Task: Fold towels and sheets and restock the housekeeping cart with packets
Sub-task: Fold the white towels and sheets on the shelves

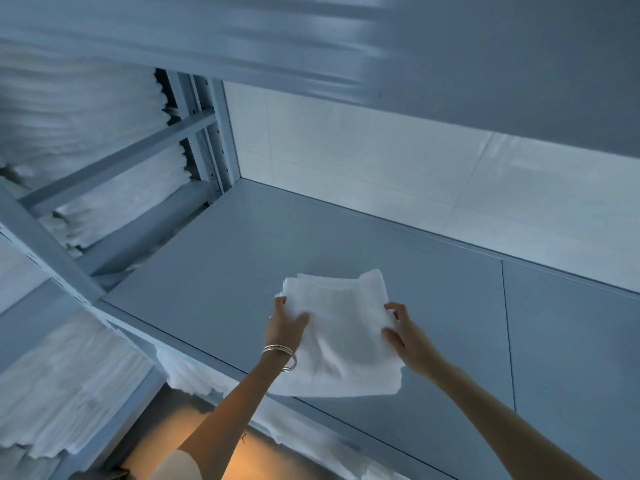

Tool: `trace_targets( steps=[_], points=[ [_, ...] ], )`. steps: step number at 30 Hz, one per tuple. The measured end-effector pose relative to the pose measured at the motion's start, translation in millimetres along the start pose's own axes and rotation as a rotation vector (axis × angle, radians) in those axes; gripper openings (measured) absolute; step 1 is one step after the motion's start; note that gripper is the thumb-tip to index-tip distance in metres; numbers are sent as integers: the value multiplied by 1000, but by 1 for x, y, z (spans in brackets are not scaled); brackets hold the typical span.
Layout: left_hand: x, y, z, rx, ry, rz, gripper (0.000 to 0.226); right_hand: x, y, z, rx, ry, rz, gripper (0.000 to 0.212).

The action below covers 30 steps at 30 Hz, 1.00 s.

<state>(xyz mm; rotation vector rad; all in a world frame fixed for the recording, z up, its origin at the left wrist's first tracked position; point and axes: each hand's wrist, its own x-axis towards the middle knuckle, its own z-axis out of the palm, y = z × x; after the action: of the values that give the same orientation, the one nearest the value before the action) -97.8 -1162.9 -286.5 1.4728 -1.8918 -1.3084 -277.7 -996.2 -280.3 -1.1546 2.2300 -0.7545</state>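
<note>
A folded white towel (341,336) is held over the front part of a grey metal shelf (346,244). My left hand (285,323) grips the towel's left edge, thumb on top; thin bangles circle that wrist. At the towel's right edge, my right hand (405,336) pinches the cloth between fingers and thumb. The towel's near end hangs over the shelf's front lip. Whether its far end touches the shelf surface cannot be told.
Stacks of folded white linen (69,382) fill the racks on the left and the level below the shelf. A grey upright post (45,258) and cross braces (114,164) stand at left. Another shelf (450,64) hangs overhead. A tiled wall (381,161) lies behind.
</note>
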Motion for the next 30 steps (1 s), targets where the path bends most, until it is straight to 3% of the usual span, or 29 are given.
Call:
trace_targets(
  steps=[4,6,9,10,13,16,19,21,22,24,26,28,30],
  points=[
    [-2,-11,-23,-32,147,21,51,5,-12,10,6,159,17,35],
    [-4,-26,-22,149,91,-4,43,9,-12,28,-72,122,94,36],
    [-7,-39,-16,281,10,-29,49,9,-7,45,-83,97,201,34],
    [-8,-41,-15,334,64,45,51,8,-7,45,-44,126,197,33],
    [-24,-43,-5,659,190,512,61,-2,-3,43,68,259,158,28],
    [-49,-53,20,889,-16,937,73,-3,3,47,137,246,246,20],
    [-45,-56,35,1114,-194,857,100,5,6,41,66,144,307,23],
    [-37,-51,39,1158,-240,796,102,1,4,34,-119,100,240,34],
    [-35,-49,40,1171,-234,806,98,-1,3,33,-258,156,155,45],
    [-31,-45,40,1165,-189,881,86,-9,1,42,-579,240,-172,70],
    [-24,-40,34,1113,-165,946,74,-11,1,54,-784,133,-387,91],
    [-13,-27,24,1063,-187,962,60,-7,-4,56,-837,-75,-324,110],
    [-3,-4,10,1021,-123,981,51,-1,-13,45,-794,-58,-330,102]
  ],
)
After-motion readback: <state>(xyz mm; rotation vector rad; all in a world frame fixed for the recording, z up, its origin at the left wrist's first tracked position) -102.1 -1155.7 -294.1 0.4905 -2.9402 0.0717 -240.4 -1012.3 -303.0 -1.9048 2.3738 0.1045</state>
